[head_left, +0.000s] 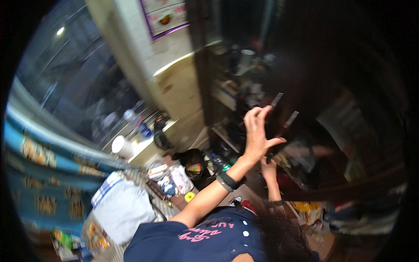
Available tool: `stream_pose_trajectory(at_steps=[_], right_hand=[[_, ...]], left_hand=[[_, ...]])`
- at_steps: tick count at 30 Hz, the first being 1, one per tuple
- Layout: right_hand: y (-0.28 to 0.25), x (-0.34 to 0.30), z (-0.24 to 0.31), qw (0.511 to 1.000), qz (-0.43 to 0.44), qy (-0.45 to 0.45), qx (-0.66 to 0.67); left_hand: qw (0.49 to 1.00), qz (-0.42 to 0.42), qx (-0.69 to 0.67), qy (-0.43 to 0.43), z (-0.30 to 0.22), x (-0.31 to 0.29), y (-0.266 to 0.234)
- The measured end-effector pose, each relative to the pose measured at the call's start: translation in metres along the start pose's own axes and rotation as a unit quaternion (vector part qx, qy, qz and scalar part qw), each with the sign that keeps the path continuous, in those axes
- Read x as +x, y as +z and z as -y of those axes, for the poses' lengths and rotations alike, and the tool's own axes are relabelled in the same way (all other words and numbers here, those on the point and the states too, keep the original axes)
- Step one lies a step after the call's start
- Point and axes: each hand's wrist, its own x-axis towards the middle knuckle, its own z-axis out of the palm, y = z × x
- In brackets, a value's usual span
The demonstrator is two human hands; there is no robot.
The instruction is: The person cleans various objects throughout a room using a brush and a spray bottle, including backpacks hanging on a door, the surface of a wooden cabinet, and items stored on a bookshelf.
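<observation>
My left hand (257,136) is raised in front of a dark glossy cabinet door (349,87). Its fingers are curved and spread apart from the thumb, with nothing visible between them. Two slim metal handles (291,119) stand out on the dark front; the upper one is close to my left fingertips, and whether they touch is unclear. Lower down, my right hand (269,169) is held near the same dark surface. Its fingers are small in view and partly hidden, so what they hold, if anything, does not show.
At the left, a white paper roll (122,146) and a clear bottle (138,124) stand on a windowsill. Below lie a pale cloth bundle (122,209), a yellow-green round thing (189,197) and a green-labelled bottle (221,163). A patterned blue curtain (43,174) hangs beside the window.
</observation>
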Motion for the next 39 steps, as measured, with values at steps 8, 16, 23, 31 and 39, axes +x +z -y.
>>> stream_pose_trajectory(at_steps=[8,16,23,31,39], right_hand=[[-0.029,-0.011,-0.008,0.973,0.152,-0.001,0.173],[-0.047,-0.025,0.061,0.977,0.056,-0.071,0.195],[-0.068,-0.034,0.148,0.981,-0.009,-0.192,0.026],[-0.057,-0.033,0.149,0.987,-0.049,-0.15,0.015],[-0.058,-0.013,0.148,0.984,-0.06,-0.166,0.008]], left_hand=[[0.949,0.159,-0.245,-0.115,0.0,0.02,-0.014],[0.954,0.149,-0.195,-0.173,-0.004,0.023,-0.029],[0.953,0.176,-0.213,-0.123,0.008,0.03,-0.038],[0.965,0.086,-0.206,-0.141,-0.002,0.018,-0.045],[0.975,0.065,-0.195,-0.087,0.008,0.022,-0.032]])
